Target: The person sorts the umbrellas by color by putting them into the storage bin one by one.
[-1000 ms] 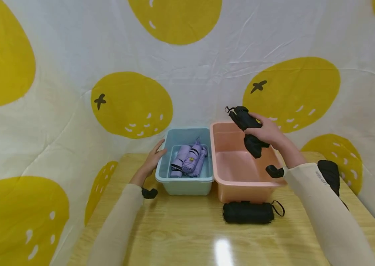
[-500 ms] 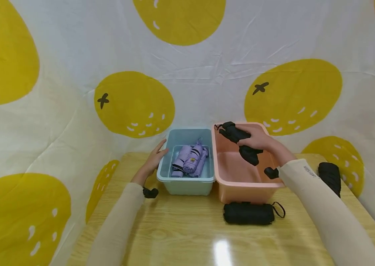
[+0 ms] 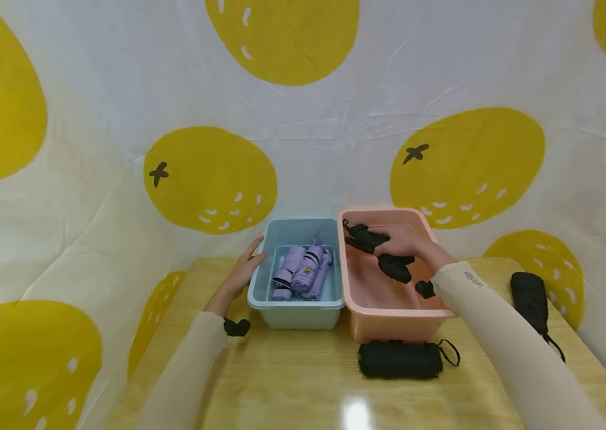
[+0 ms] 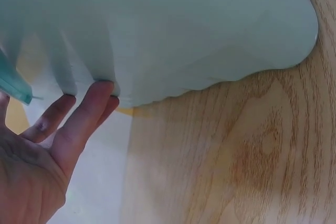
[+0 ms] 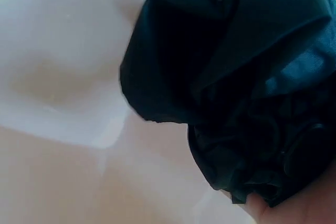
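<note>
My right hand (image 3: 401, 243) grips a black folding umbrella (image 3: 366, 238) down inside the pink bin (image 3: 394, 325). A loose flap of its black cloth (image 5: 173, 56) fills much of the right wrist view, with part of the hand at the lower right corner. My left hand (image 3: 242, 270) rests at the left side of the light blue bin (image 3: 299, 316). Its fingers (image 4: 79, 119) reach toward the outer wall with little bend in the left wrist view. Several rolled purple umbrellas (image 3: 305, 270) lie in the blue bin.
One black folded umbrella (image 3: 401, 359) with a wrist loop lies in front of the pink bin. Another black umbrella (image 3: 530, 303) lies near the right edge of the wooden table (image 3: 281, 382). Behind the bins hangs a white cloth (image 3: 314, 161) with yellow fruit prints.
My right hand has lowered the black umbrella from above the pink bin into it, moving slightly left. The left hand stays beside the blue bin.
</note>
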Tool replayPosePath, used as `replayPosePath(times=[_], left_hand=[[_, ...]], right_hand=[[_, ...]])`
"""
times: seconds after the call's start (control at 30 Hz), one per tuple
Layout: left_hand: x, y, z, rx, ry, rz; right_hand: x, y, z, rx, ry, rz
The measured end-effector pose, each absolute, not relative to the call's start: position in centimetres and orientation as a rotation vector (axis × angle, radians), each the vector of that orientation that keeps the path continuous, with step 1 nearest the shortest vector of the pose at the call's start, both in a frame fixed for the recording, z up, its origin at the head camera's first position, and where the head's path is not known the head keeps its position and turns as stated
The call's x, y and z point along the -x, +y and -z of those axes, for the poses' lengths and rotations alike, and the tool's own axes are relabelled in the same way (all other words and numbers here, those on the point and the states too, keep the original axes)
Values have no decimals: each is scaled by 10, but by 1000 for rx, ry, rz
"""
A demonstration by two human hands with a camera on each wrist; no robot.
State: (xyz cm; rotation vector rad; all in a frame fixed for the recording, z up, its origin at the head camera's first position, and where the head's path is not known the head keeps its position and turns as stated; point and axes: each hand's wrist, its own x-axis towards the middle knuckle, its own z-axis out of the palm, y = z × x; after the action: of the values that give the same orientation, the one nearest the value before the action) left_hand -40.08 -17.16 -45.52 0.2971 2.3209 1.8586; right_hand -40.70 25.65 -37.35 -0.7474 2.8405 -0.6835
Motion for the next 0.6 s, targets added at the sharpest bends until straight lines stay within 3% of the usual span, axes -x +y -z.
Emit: replayPosePath(times=[0.3,0.6], left_hand=[[403,-166,446,-346,2329,-1895],[387,-161,432,-321,2219,-1875]], right_hand=[[416,262,382,781,2683,931],[417,259,407,655,2644,828]])
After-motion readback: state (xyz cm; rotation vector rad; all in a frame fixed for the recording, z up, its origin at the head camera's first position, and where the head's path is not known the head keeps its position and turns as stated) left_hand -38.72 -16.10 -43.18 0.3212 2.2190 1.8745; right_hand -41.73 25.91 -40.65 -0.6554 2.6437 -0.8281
